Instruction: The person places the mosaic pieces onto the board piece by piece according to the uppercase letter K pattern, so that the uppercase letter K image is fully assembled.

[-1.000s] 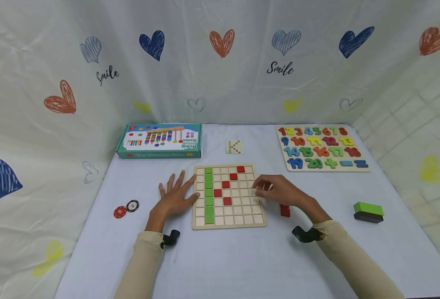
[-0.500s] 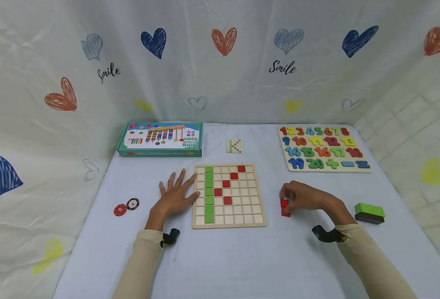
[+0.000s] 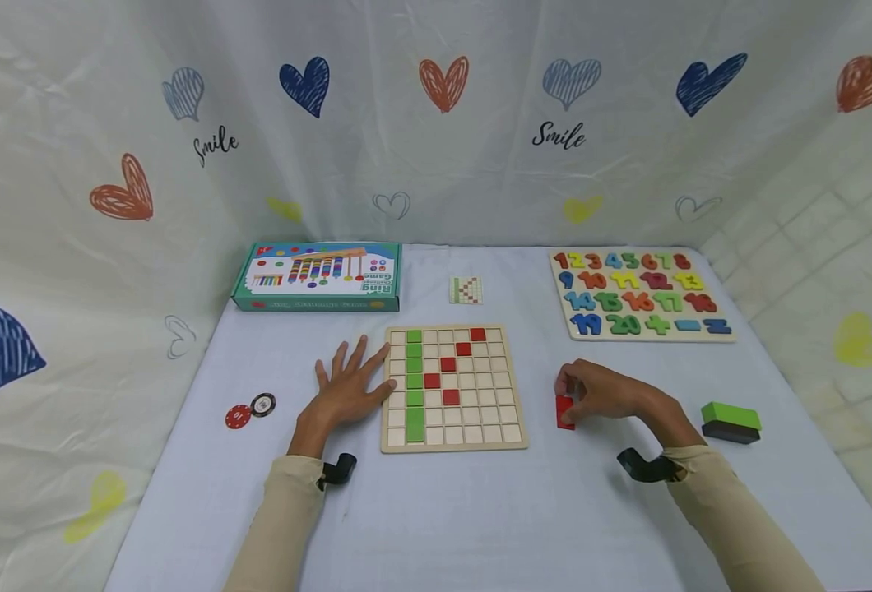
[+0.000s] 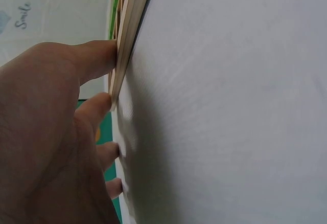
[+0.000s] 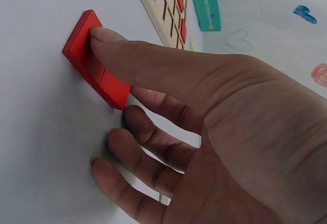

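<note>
My left hand [image 3: 349, 400] lies with fingers spread at the left edge of a wooden grid board [image 3: 473, 416]; thumb and index fingertip touch its rim. On the board, green tiles [image 3: 415, 381] fill one column and several red tiles [image 3: 447, 364] run diagonally, with one stepping back down. Right of the board, my right hand [image 3: 612, 390] holds two loose red tiles [image 5: 84, 55] lying end to end on the cloth. Its thumb presses on their top while the index finger curls at the far end, its tip partly hidden. The other fingers are loosely bent.
Behind the board lies a small pattern card [image 3: 466, 289]. A ring game box [image 3: 316, 278] stands back left, a number puzzle [image 3: 642, 293] back right. Two round chips [image 3: 238, 419] lie at left; a green-and-black block [image 3: 730, 421] sits at far right.
My right hand has moved from the board's right edge out to the loose red tiles and now has its thumb and index finger on them. The left hand has stayed in place.
</note>
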A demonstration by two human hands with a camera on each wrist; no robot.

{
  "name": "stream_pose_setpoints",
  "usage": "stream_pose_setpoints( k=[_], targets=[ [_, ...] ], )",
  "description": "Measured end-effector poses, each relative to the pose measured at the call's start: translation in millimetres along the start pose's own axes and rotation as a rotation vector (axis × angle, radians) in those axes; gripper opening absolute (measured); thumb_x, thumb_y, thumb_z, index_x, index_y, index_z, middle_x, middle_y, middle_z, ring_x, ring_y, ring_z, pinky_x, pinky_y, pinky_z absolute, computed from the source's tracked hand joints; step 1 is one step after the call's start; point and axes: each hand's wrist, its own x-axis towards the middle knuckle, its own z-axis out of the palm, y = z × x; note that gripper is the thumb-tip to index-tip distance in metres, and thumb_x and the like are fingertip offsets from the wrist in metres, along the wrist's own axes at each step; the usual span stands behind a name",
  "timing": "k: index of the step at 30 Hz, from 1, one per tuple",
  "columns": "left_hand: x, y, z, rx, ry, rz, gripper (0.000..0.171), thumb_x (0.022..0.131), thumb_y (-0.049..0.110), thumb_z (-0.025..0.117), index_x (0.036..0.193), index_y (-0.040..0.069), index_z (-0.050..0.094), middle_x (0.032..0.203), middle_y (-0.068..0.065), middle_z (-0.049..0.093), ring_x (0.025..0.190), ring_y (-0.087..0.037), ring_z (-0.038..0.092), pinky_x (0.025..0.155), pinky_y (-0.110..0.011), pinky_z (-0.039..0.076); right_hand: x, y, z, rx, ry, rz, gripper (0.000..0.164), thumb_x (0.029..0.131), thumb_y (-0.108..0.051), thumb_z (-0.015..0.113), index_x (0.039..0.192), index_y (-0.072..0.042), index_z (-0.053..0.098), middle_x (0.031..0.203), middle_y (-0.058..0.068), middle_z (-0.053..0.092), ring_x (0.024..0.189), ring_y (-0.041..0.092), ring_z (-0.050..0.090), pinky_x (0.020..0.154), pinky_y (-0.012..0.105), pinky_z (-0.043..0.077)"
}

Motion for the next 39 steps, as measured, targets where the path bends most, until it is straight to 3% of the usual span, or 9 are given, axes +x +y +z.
stream_pose_setpoints(
  k=[12, 20, 28, 34, 39],
  targets=[
    [-0.4, -0.1, 0.0, 0.008, -0.005, -0.002, 0.075, 0.106, 0.049, 0.057, 0.171, 0.030, 0.025, 0.180, -0.010, 0.000, 0.163, -0.044, -0.013, 0.120, -0.077, -0.015, -2, 4, 4, 0.039, 0.026, 0.002, 0.038, 0.086, -0.018, 0.090, 0.110, -0.008, 0.063, 0.102, 0.006, 0.062, 0.098, 0.024, 0.057, 0.080, 0.035, 0.053],
    [-0.9, -1.6, 2.2, -0.010, 0.004, 0.008, 0.075, 0.105, 0.049, 0.057, 0.170, 0.027, 0.027, 0.180, -0.013, 0.002, 0.163, -0.045, -0.011, 0.119, -0.077, -0.016, 0, 0, 5, 0.036, 0.114, -0.051, 0.023, 0.091, -0.016, 0.085, 0.101, -0.010, 0.065, 0.090, 0.002, 0.066, 0.089, 0.021, 0.058, 0.075, 0.032, 0.051],
    [-0.5, -2.2, 1.8, -0.007, 0.004, 0.008, 0.075, 0.105, 0.050, 0.057, 0.170, 0.028, 0.026, 0.180, -0.012, 0.001, 0.163, -0.044, -0.012, 0.119, -0.077, -0.017, 18, -44, 19, 0.082, 0.210, -0.224, 0.017, 0.094, -0.013, 0.082, 0.105, -0.010, 0.071, 0.096, -0.001, 0.072, 0.089, 0.020, 0.061, 0.076, 0.026, 0.055],
    [-0.6, -2.2, 0.3, 0.004, -0.008, 0.001, 0.076, 0.106, 0.050, 0.057, 0.171, 0.029, 0.024, 0.180, -0.011, -0.001, 0.163, -0.044, -0.014, 0.119, -0.077, -0.017, 40, -75, 51, 0.148, 0.166, -0.346, 0.015, 0.093, -0.014, 0.083, 0.104, -0.012, 0.072, 0.095, -0.005, 0.073, 0.090, 0.015, 0.065, 0.081, 0.027, 0.054],
    [3.2, -4.4, 3.3, 0.024, -0.014, -0.003, 0.076, 0.106, 0.053, 0.055, 0.171, 0.032, 0.022, 0.180, -0.009, -0.003, 0.163, -0.042, -0.016, 0.119, -0.076, -0.017, 51, -80, 72, 0.137, 0.127, -0.366, 0.015, 0.093, -0.015, 0.084, 0.101, -0.013, 0.072, 0.091, -0.007, 0.070, 0.084, 0.012, 0.063, 0.075, 0.025, 0.054]
  ],
)
